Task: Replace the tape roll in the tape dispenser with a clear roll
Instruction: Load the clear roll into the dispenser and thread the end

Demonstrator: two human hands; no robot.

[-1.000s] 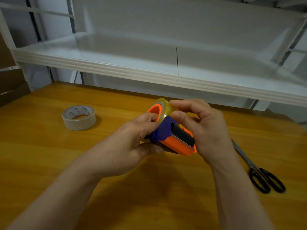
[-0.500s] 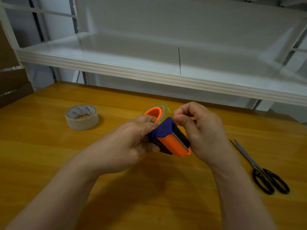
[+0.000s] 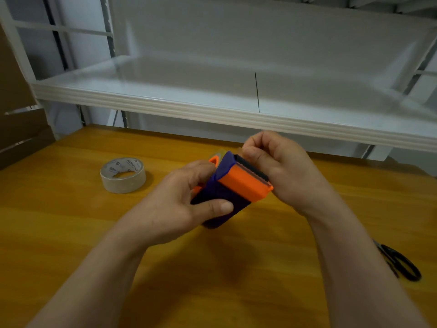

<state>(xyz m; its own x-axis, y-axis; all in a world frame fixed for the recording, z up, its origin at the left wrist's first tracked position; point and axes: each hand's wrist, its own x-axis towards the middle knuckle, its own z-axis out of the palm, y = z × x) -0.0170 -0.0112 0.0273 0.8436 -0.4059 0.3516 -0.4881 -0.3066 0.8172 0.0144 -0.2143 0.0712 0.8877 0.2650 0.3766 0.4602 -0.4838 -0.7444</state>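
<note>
- An orange-and-blue tape dispenser (image 3: 233, 188) is held just above a wooden table (image 3: 71, 233).
- The left hand (image 3: 175, 209) grips its body, thumb across the blue side.
- The right hand (image 3: 283, 171) curls at the toothed cutter; whether it pinches anything cannot be told.
- A clear tape roll (image 3: 123, 175) lies flat at left, scissors (image 3: 399, 261) far right.

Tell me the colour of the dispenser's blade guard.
Orange. The blade guard shows best in the head view.
</note>
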